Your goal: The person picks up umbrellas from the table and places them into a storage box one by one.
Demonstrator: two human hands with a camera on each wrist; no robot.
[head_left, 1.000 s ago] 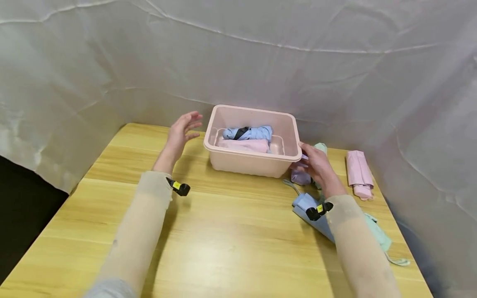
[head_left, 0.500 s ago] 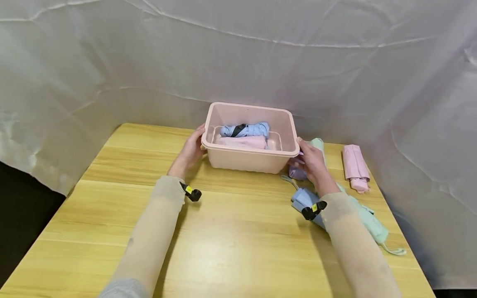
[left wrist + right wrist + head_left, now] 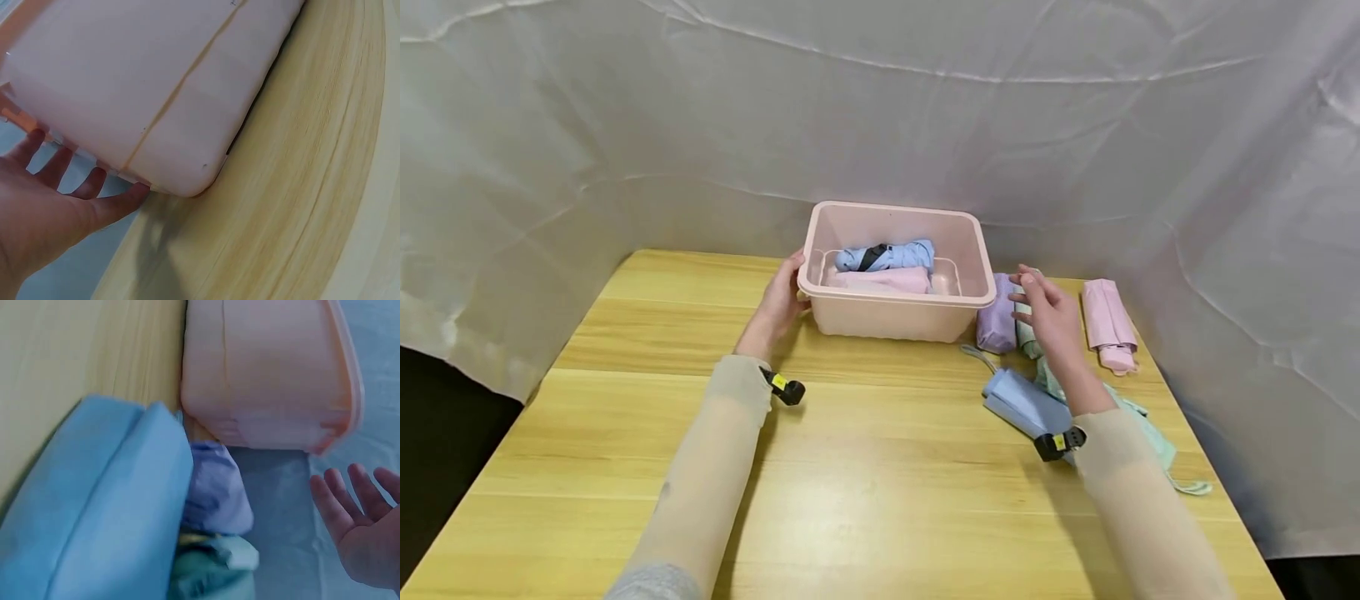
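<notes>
Setting: pale wooden worktop [image 3: 865, 467] fills the lower frame, with crinkled white sheeting hung behind and to both sides.
Near right: a folded blue umbrella [image 3: 1026, 402] lies at lower right of centre, partly over a mint-green one [image 3: 1153, 446] whose strap trails toward the worktop's right edge.
Right hand: the right hand [image 3: 1051, 315] hovers at right of centre, fingers [image 3: 340, 503] spread and straight, holding nothing; it is just above a lilac folded umbrella [image 3: 996, 321] that sits against the bin's right wall.
Left hand: the left hand [image 3: 781, 302] lies against the left end of the pink bin [image 3: 895, 317], fingers [image 3: 94, 184] straight under the rim, bracing rather than clasping.
Bin: centre of frame, on the worktop, holding a light blue umbrella [image 3: 887, 255] behind a pink one [image 3: 883, 282].
Far right: another pink folded umbrella [image 3: 1105, 321] lies apart near the sheeting.
Doing it well: likely the lilac one is next; I would close round its middle so the folds stay bundled, lift it clear of the rim, and lay it parallel to the two inside while the left hand steadies the bin.
Risk: a loose strap could snag on the rim.
</notes>
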